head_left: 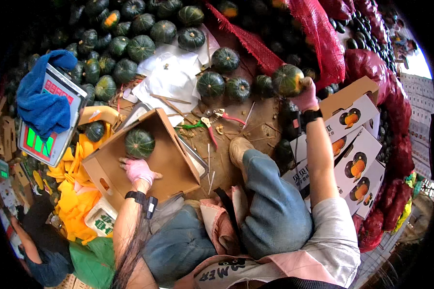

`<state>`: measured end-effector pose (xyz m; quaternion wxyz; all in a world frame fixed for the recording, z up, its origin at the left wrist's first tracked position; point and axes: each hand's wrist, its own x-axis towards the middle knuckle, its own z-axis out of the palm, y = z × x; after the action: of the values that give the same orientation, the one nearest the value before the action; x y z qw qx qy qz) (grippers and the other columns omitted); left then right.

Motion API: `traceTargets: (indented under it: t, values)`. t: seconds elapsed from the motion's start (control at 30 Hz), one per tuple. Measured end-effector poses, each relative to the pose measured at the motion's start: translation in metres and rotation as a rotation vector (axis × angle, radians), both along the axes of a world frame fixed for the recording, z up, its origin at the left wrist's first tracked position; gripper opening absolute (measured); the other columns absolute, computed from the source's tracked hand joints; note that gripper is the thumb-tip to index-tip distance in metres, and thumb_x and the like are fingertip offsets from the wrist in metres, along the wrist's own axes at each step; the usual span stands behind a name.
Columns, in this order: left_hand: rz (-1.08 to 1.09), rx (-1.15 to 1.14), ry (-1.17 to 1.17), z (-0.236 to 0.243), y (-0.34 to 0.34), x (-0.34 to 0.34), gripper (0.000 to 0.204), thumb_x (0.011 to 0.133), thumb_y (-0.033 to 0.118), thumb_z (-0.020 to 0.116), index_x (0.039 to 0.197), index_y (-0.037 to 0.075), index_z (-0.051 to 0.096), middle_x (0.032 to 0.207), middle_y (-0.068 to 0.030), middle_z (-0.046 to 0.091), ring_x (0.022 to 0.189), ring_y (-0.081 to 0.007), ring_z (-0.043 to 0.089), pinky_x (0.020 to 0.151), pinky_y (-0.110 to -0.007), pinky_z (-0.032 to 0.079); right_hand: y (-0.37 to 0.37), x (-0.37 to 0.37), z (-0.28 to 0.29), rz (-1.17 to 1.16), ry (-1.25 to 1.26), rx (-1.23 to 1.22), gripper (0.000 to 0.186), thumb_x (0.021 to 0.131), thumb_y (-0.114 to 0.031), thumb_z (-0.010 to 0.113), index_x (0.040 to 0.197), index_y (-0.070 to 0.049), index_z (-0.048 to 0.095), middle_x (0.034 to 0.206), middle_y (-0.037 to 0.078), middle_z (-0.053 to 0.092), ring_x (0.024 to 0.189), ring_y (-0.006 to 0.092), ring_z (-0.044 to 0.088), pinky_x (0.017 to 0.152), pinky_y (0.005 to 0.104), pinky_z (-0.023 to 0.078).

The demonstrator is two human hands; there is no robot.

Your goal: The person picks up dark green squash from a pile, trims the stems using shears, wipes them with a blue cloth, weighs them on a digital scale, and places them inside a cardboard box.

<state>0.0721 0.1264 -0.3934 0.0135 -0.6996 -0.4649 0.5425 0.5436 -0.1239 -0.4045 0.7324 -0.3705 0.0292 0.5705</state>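
Note:
In a pink glove, my left hand [136,171] rests inside an open cardboard box [173,173], fingers spread, just below a dark green squash [140,143] lying in it. The box sits on a metal tray or platform [202,168] in front of me, partly hidden beneath it. My right hand [304,94], also gloved in pink, is raised at upper right, gripping a green squash with an orange patch [285,79], above a stack of printed cartons [340,171]. Red-handled pruners [210,131] lie on the ground beside the box.
Squash piles [130,43] and red mesh sacks [330,33] surround me. A scale [38,149] with a blue towel [48,106] stands at left above yellow material [77,192]. Another person's arm [26,241] shows at lower left. White paper sheets [161,77] lie ahead.

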Motion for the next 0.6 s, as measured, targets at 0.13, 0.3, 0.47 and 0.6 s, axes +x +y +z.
traceTargets:
  t: [0.13, 0.3, 0.47, 0.6]
  values:
    - [-0.004, 0.02, 0.006, -0.003, -0.003, 0.001, 0.128, 0.049, 0.07, 0.074, 0.139, -0.008, 0.027, 0.141, -0.0397, 0.018, 0.134, -0.0494, 0.02, 0.109, -0.051, 0.024, 0.021, -0.05, -0.001, 0.02, -0.289, 0.396, 0.063, 0.075, -0.031, 0.059, 0.131, -0.004, 0.048, 0.123, 0.012, 0.057, 0.113, 0.0249, 0.054, 0.098, 0.0385, 0.042]
    - [-0.028, -0.024, 0.006, -0.003, -0.004, 0.015, 0.13, 0.049, 0.068, 0.076, 0.14, -0.008, 0.023, 0.141, -0.0405, 0.015, 0.134, -0.0495, 0.018, 0.109, -0.052, 0.023, 0.028, -0.089, 0.01, -0.035, -0.026, 0.202, 0.075, 0.076, -0.043, 0.065, 0.136, -0.005, 0.04, 0.127, 0.012, 0.054, 0.114, 0.0243, 0.054, 0.098, 0.0413, 0.043]
    - [0.013, -0.002, -0.01, -0.005, -0.005, 0.013, 0.127, 0.05, 0.067, 0.077, 0.138, -0.009, 0.027, 0.142, -0.0403, 0.009, 0.135, -0.049, 0.018, 0.11, -0.05, 0.023, 0.063, -0.132, -0.005, 0.131, -0.189, -0.289, 0.044, 0.085, -0.015, 0.06, 0.125, -0.003, 0.048, 0.114, 0.009, 0.06, 0.095, 0.0204, 0.063, 0.087, 0.037, 0.052]
    - [0.012, 0.042, -0.075, -0.01, -0.009, 0.006, 0.126, 0.047, 0.059, 0.082, 0.137, -0.009, 0.028, 0.141, -0.0408, 0.016, 0.13, -0.0519, 0.026, 0.107, -0.046, 0.03, 0.095, -0.15, 0.006, 0.008, 0.342, -0.05, 0.03, 0.087, -0.017, 0.058, 0.114, -0.004, 0.057, 0.103, 0.008, 0.064, 0.092, 0.0195, 0.064, 0.083, 0.0368, 0.053]
